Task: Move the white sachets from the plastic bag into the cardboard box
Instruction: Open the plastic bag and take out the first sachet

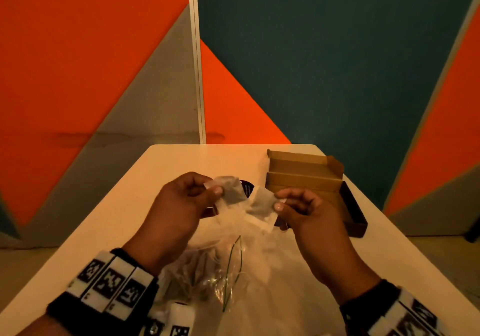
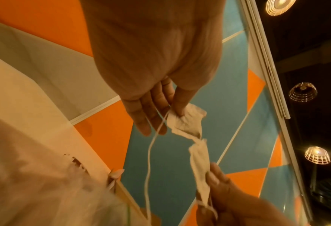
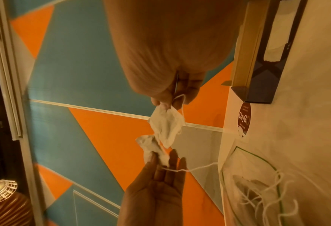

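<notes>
The bag (image 1: 220,265) lies on the bench (image 1: 124,205) nearest me, more sachets (image 3: 251,188) and strings inside it. Just beyond the bag, above the bench, my left hand (image 1: 181,200) pinches one sachet (image 1: 231,187) between thumb and fingers, and my right hand (image 1: 309,213) pinches another sachet (image 1: 265,205); the two touch. Beyond the bag, to the right, sits the open box (image 1: 311,179).

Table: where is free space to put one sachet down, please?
Bare table lies at the far left, between the left hand and the wall, and along the left edge. The near middle is crowded by the plastic bag; the far right by the cardboard box.
</notes>
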